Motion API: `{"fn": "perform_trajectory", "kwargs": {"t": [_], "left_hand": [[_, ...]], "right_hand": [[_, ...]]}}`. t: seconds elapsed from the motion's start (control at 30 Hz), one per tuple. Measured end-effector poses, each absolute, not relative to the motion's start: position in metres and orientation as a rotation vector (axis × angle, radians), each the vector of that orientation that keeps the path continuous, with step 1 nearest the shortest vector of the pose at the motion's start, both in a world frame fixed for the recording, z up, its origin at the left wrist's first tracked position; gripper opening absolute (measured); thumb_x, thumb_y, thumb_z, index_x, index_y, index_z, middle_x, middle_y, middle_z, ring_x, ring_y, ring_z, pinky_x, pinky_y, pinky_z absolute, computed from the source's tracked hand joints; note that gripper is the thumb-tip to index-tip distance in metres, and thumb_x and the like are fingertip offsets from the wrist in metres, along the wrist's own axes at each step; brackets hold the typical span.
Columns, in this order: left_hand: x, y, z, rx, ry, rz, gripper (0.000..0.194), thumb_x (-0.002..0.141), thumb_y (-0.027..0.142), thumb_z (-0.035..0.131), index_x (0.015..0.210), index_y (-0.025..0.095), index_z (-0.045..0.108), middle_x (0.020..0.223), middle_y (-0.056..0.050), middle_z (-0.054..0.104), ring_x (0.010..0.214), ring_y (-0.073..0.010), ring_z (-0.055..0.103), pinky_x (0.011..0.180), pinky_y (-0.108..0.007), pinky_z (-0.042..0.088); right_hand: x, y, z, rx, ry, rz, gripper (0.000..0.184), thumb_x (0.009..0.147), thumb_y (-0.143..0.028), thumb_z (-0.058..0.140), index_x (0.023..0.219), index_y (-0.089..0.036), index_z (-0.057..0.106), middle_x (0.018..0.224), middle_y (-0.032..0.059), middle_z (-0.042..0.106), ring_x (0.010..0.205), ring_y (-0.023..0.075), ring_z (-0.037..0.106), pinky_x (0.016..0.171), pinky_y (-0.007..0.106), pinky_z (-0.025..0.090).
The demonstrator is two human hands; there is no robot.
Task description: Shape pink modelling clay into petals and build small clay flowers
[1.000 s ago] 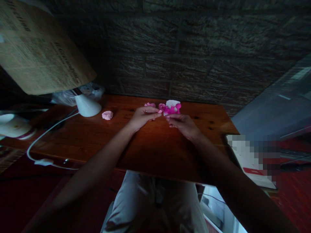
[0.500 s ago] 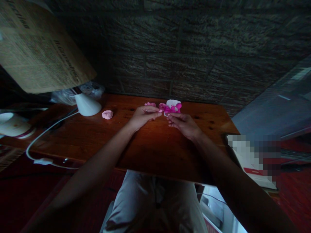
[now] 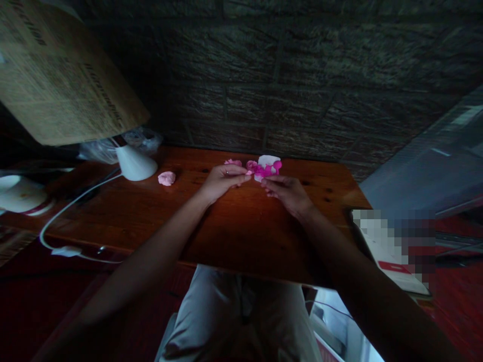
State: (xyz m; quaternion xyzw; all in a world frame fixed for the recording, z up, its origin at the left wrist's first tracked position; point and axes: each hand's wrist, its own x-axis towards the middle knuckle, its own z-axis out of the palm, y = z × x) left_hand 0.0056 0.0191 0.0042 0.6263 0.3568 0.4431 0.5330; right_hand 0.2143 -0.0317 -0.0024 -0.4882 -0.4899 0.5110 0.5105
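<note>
Above the wooden table (image 3: 234, 229), my left hand (image 3: 221, 182) pinches a small pink piece (image 3: 248, 173), which looks like soft clay, between thumb and forefinger. My right hand (image 3: 289, 192) is just to the right, its thumb and forefinger pressed together; whatever they hold is too small to make out. Right behind the fingertips lie a magenta piece with rounded lobes (image 3: 276, 165) and a white flat piece (image 3: 269, 160). Pink ruffled, flower-like shapes (image 3: 233, 162) sit beyond my left hand, partly hidden by it. A pale pink lump (image 3: 166, 178) rests farther left.
A lamp with a white base (image 3: 136, 165) and newsprint shade (image 3: 71, 75) stands at the left, its white cord (image 3: 47, 221) hanging over the front edge. Near it are a white cup (image 3: 22, 193) and a plastic bag (image 3: 143, 139). A stone wall (image 3: 241, 75) rises behind the table.
The whitish bit at my right fingertips shows less now, and those fingers have shifted very slightly. My left hand stays in place with the pink piece.
</note>
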Motion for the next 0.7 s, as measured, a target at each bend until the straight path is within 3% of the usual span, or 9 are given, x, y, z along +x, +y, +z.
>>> {"fn": "perform_trajectory", "kwargs": {"t": [0.23,0.7], "left_hand": [[0.0057,0.0194,0.0040,1.476,0.841,1.066,0.033,0.063,0.038,0.092,0.088,0.019,0.082,0.088,-0.006,0.077,0.069,-0.0102,0.060,0.062,-0.025,0.049],[0.0064,0.0178,0.0061,1.479,0.808,1.070,0.031,0.063,0.036,0.092,0.086,0.019,0.082,0.080,-0.004,0.076,0.063,-0.0084,0.057,0.059,-0.023,0.046]], "right_hand": [[0.2143,-0.0304,-0.0029,-1.140,-1.365,1.117,0.036,0.072,-0.053,0.082,0.083,-0.020,0.078,0.080,0.0037,0.074,0.071,0.0149,0.064,0.071,0.033,0.055],[0.2134,-0.0318,-0.0015,-1.105,-1.493,1.046,0.041,0.077,-0.061,0.077,0.082,-0.020,0.076,0.076,0.0024,0.073,0.070,0.0158,0.064,0.071,0.033,0.054]]}}
